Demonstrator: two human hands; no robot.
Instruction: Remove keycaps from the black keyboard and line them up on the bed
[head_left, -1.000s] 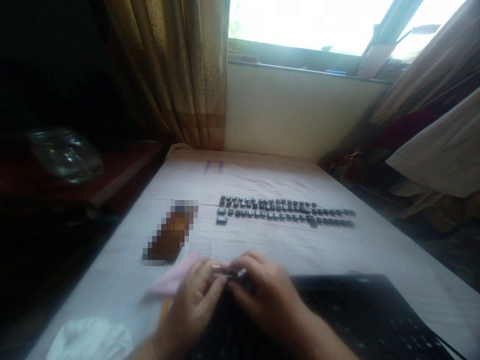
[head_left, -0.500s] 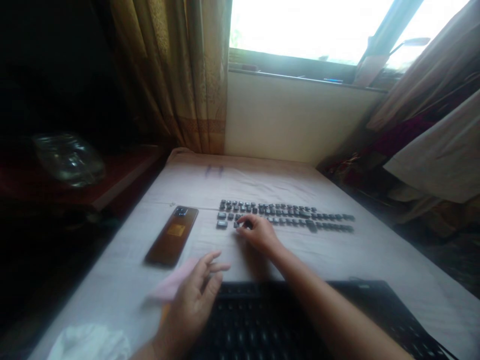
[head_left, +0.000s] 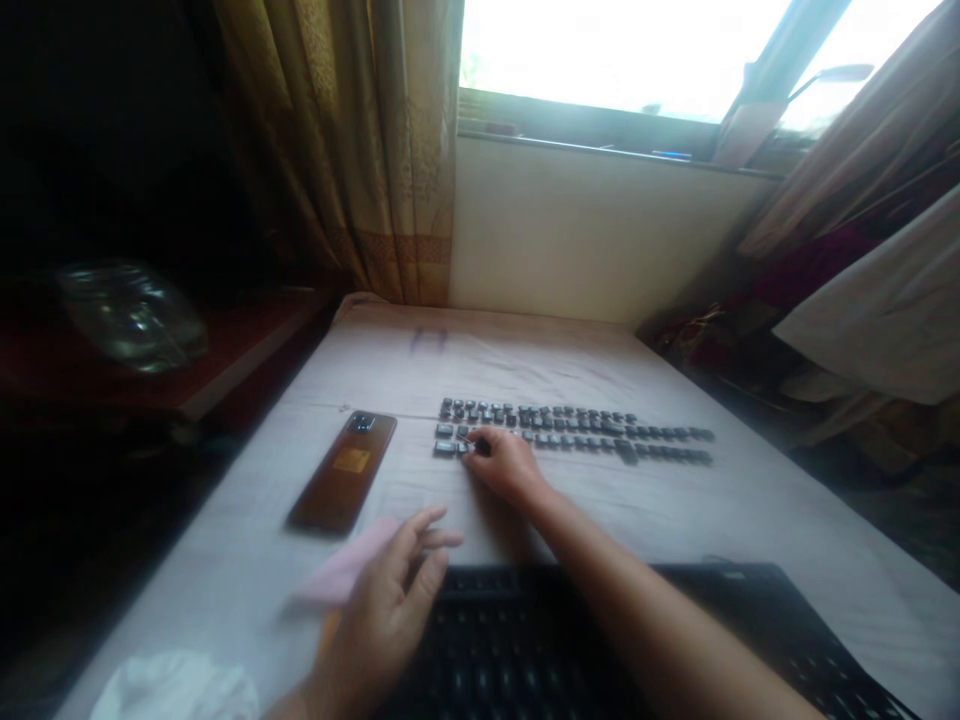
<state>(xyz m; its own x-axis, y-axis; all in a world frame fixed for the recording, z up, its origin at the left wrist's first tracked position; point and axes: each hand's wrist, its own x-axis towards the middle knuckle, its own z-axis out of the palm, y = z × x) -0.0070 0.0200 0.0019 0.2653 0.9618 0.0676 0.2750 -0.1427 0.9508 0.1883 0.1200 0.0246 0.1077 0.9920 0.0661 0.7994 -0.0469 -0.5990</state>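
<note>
Rows of small dark keycaps point(head_left: 577, 441) lie on the pale sheet in front of me. At the left end of the nearer rows, my right hand point(head_left: 504, 462) pinches a keycap point(head_left: 463, 449) between thumb and fingers, though the fingers partly hide it. My left hand point(head_left: 401, 590) hovers with fingers apart and nothing in it, above the left edge of a black keyboard point(head_left: 517, 640). That keyboard lies closest to me, partly covered by my right forearm, and its lower part is cut off by the frame.
A brown phone point(head_left: 345, 475) lies face down at the left, with pink paper point(head_left: 349, 570) beside my left hand. White cloth point(head_left: 176, 685) sits at the lower left. A glass bowl point(head_left: 135, 315) stands on a reddish surface. Curtains point(head_left: 397, 150) hang by the window.
My right hand has shifted slightly left, and a keycap now sits at its fingertips beside the leftmost keycap of the row. My left hand has barely moved.
</note>
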